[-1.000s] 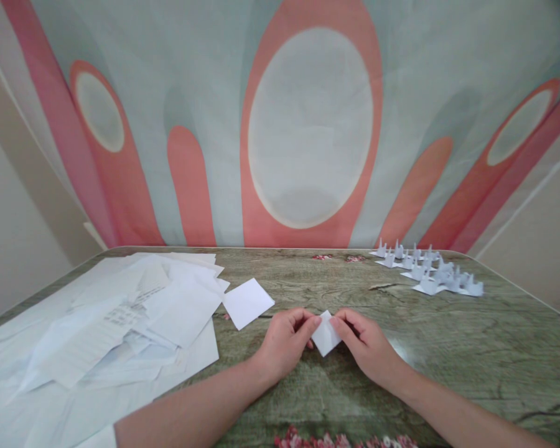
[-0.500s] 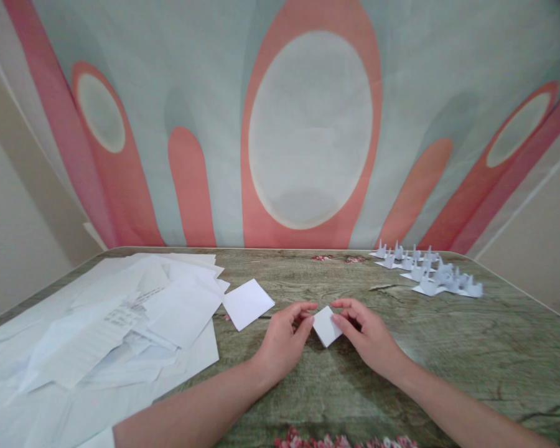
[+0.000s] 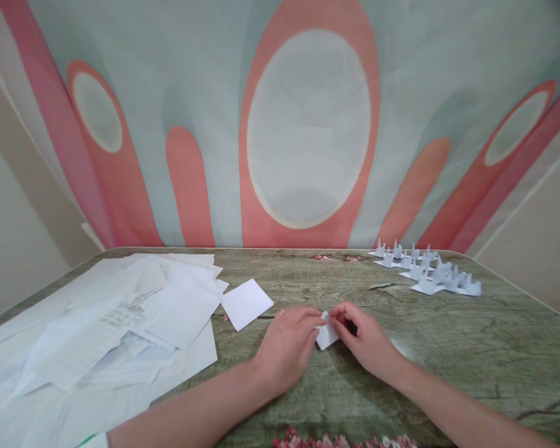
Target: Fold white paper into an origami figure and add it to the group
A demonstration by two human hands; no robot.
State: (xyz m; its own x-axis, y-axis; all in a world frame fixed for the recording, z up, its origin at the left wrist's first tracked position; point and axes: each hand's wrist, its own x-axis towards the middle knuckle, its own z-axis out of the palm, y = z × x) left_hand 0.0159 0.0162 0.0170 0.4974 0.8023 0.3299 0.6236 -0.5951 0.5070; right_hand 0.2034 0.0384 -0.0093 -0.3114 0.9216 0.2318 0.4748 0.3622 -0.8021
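A small folded white paper is between my two hands, just over the wood-grain table. My left hand has its fingers closed on the paper's left side. From the right, my right hand pinches its upper right edge between thumb and forefinger. The top of the paper shows a raised fold or flap, partly hidden by the fingertips. Left of my hands lies a flat white paper square.
A large heap of loose white sheets, some printed, covers the left of the table. Several small folded paper figures with upright points stand in rows at the back right. A patterned backdrop rises behind the table's far edge.
The small paper was a flat diamond held at its two side corners; now part of it is lifted and folded near the top. My left fingers have moved over its left side.
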